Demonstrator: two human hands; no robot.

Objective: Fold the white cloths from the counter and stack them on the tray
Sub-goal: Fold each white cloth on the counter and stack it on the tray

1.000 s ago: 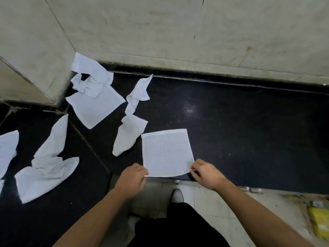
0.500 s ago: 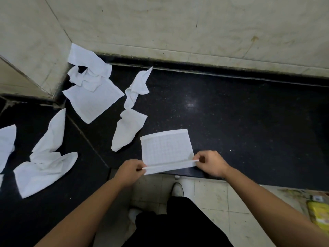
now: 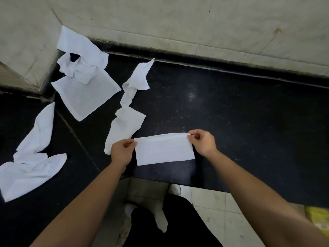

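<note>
A white cloth [image 3: 163, 149] lies folded in half as a wide rectangle near the front edge of the black counter [image 3: 240, 113]. My left hand [image 3: 122, 151] pinches its far left corner and my right hand [image 3: 202, 141] pinches its far right corner. Several unfolded white cloths lie to the left: a twisted one [image 3: 128, 120] just beside my left hand, a crumpled one [image 3: 83, 86] in the corner against the wall, and a rumpled one [image 3: 30, 161] on the left part of the counter. No tray is in view.
Beige walls [image 3: 195, 24] close the counter at the back and left. Below the counter's front edge is a tiled floor [image 3: 213, 207] with my legs and shoes. A yellow object [image 3: 318, 218] sits at the lower right edge.
Both hands lifted the cloth's near edge and carried it away from me onto the far edge, folding the square cloth in half.
</note>
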